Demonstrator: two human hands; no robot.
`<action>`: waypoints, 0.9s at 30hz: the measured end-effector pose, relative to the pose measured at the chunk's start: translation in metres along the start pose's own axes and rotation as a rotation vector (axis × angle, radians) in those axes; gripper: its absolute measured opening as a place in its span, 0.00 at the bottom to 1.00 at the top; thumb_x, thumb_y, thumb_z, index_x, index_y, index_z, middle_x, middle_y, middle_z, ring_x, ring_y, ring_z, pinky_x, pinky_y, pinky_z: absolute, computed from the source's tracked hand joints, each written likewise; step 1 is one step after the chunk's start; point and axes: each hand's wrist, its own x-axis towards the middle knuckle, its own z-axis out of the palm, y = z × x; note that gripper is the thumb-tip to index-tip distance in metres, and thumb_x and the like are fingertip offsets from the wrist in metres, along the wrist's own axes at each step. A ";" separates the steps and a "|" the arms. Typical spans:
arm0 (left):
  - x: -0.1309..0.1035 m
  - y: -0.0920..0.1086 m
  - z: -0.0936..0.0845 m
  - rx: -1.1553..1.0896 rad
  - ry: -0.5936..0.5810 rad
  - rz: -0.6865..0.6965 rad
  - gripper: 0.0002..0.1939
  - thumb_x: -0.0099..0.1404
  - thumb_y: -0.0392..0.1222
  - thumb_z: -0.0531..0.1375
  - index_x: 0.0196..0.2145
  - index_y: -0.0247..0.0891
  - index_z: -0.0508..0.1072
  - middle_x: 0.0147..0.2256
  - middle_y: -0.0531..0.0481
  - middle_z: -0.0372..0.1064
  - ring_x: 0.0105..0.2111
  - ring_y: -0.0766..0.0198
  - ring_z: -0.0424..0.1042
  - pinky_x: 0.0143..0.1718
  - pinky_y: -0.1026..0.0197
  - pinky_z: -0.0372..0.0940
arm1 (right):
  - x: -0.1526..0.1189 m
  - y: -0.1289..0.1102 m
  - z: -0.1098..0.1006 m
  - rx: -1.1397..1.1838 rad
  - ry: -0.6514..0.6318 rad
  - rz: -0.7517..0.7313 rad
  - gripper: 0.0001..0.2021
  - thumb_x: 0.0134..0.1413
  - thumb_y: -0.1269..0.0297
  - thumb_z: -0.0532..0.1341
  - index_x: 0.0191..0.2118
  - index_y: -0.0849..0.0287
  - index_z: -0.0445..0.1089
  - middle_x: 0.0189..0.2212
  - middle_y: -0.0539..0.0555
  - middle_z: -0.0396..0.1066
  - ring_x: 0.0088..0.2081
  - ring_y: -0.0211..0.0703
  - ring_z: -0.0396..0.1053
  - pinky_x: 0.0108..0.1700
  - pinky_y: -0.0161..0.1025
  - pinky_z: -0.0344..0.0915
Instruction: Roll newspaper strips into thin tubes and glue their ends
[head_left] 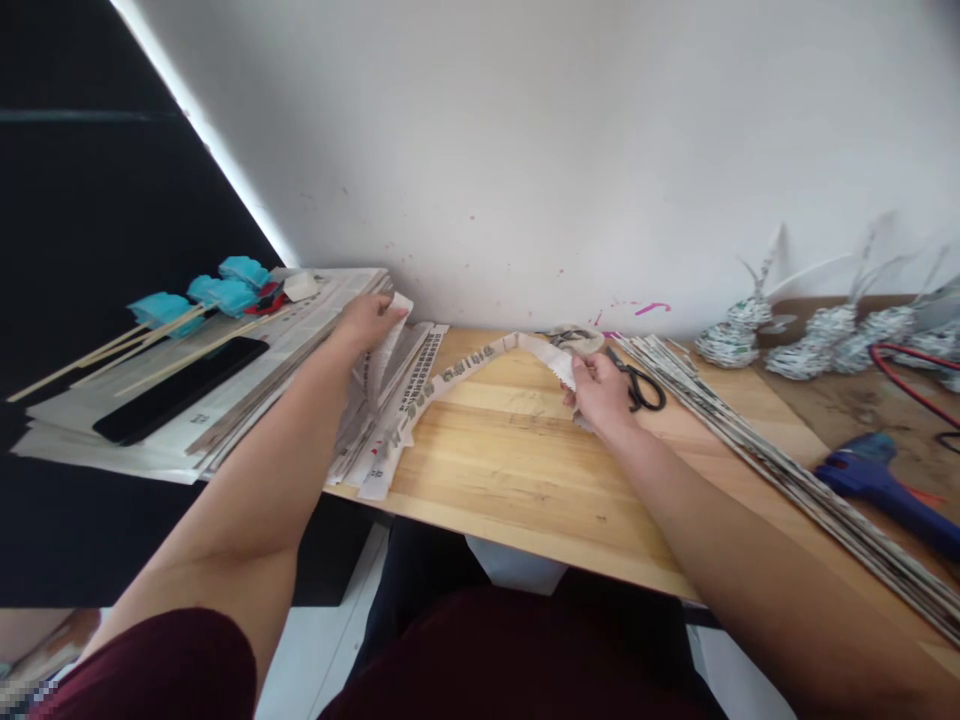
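White wall [525,150], flecked with pink marks, forms the background; a black panel [90,200] occupies the far left; a wooden table [510,460] of pale, visible grain extends across the foreground. On the left lies a broad stack of newspaper [337,283], its edges uneven; on the right, a bundle of slender paper rods [750,445] runs diagonally towards the near edge; beyond it, against the wall, stands a row of gourd-shaped paper pieces [817,340], loose ends projecting upwards.

Between stack and bare wood lies a pile of cut newspaper strips [409,395]; from this pile a long printed strip [480,357] arches above the table to the person's right hand [598,388], whose thumb and fingers are closed on its end; the left hand [367,325], over the pile, pinches an upright pale paper piece [402,304] between thumb and fingers; whether this belongs to the same strip cannot be told.

Smaller items follow: a blue glue gun [877,485] beside the rods, at right; a black phone [184,388] flat upon the newspaper; blue tufts [234,295] on thin wooden sticks, lying behind the phone; black-handled scissors [646,388] just beyond the right hand, partly hidden by it; and, smallest, a whitish lump [301,286] near the tufts, beside a red-and-black object [268,298] of unclear form.
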 end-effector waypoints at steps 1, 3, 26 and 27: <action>0.004 0.002 0.002 0.068 0.034 0.028 0.08 0.51 0.42 0.67 0.29 0.38 0.75 0.26 0.47 0.70 0.38 0.50 0.70 0.36 0.59 0.62 | -0.001 -0.001 0.000 -0.002 -0.009 0.004 0.12 0.55 0.51 0.59 0.35 0.55 0.64 0.24 0.52 0.72 0.14 0.40 0.65 0.14 0.35 0.53; 0.006 0.008 0.007 0.251 0.121 0.115 0.17 0.52 0.39 0.67 0.41 0.35 0.75 0.36 0.41 0.73 0.47 0.44 0.69 0.45 0.53 0.61 | -0.003 -0.003 0.000 -0.019 -0.026 0.009 0.12 0.54 0.51 0.59 0.34 0.54 0.64 0.24 0.52 0.72 0.14 0.40 0.65 0.14 0.35 0.53; -0.198 0.067 0.064 -0.157 -1.039 0.397 0.07 0.62 0.39 0.61 0.38 0.40 0.77 0.34 0.52 0.75 0.34 0.64 0.72 0.37 0.65 0.63 | -0.009 -0.007 0.001 -0.070 -0.158 -0.157 0.13 0.53 0.50 0.60 0.31 0.55 0.66 0.18 0.48 0.66 0.20 0.39 0.61 0.22 0.35 0.55; -0.216 0.068 0.065 -0.162 -1.087 0.418 0.06 0.63 0.38 0.60 0.37 0.39 0.77 0.34 0.52 0.75 0.34 0.65 0.73 0.38 0.65 0.63 | -0.011 -0.008 0.001 -0.071 -0.163 -0.167 0.13 0.53 0.50 0.60 0.30 0.55 0.66 0.18 0.47 0.64 0.20 0.38 0.59 0.22 0.35 0.54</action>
